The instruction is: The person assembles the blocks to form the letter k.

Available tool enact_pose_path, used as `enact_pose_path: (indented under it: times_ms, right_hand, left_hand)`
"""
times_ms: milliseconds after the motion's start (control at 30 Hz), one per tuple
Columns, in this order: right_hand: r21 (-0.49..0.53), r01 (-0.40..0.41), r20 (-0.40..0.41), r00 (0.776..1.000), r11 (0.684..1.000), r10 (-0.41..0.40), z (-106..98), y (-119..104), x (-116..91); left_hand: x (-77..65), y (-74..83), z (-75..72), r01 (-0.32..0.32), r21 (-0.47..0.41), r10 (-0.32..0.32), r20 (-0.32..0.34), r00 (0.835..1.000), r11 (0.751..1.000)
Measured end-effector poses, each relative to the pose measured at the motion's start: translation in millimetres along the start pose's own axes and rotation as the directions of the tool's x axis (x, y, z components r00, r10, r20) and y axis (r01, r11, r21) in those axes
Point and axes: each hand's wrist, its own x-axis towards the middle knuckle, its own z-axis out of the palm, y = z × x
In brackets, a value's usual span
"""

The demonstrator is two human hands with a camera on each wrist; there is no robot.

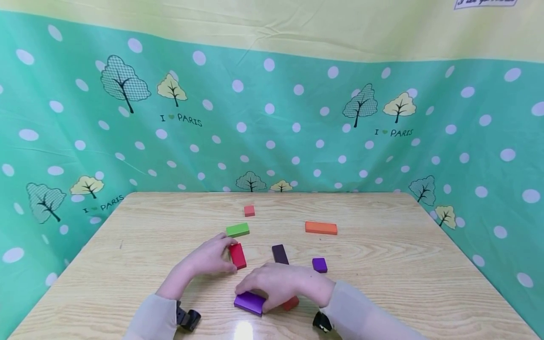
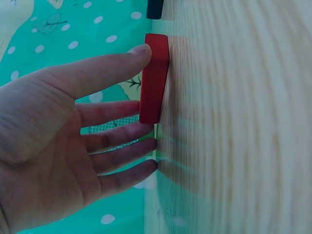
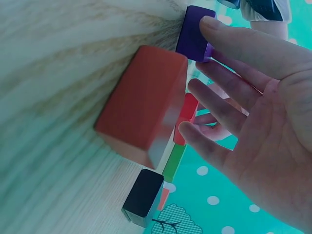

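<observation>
My left hand point(image 1: 208, 257) pinches a red block point(image 1: 238, 256) lying on the table, thumb at its near end and forefinger at its far end. In the left wrist view the other fingers of that hand are stretched out beside the red block point(image 2: 155, 78). Closer to the front, my right hand point(image 1: 282, 283) holds a purple block point(image 1: 250, 303) between thumb and fingertips. Partly hidden beneath the right hand lies an orange-red block point(image 1: 291, 303), which looms large in the right wrist view. A black block point(image 1: 280, 254) sits just beyond the right hand.
A small purple block point(image 1: 319, 265) lies right of the right hand. Farther back are a green block point(image 1: 237, 230), a small coral block point(image 1: 249, 211) and a long orange block point(image 1: 320, 228). A dotted curtain point(image 1: 272, 123) hangs behind the wooden table point(image 1: 403, 264).
</observation>
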Motion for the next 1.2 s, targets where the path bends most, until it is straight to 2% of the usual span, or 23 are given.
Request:
enact_pose_path:
  times_ms: [1200]
  right_hand:
    - [0.01, -0.079, -0.027, 0.997, 0.997, 0.079, 2.9, -3.5, 3.6]
  left_hand:
    - [-2.0, -3.1, -2.5, -0.004, -0.019, 0.004, 0.015, 1.0, 1.0]
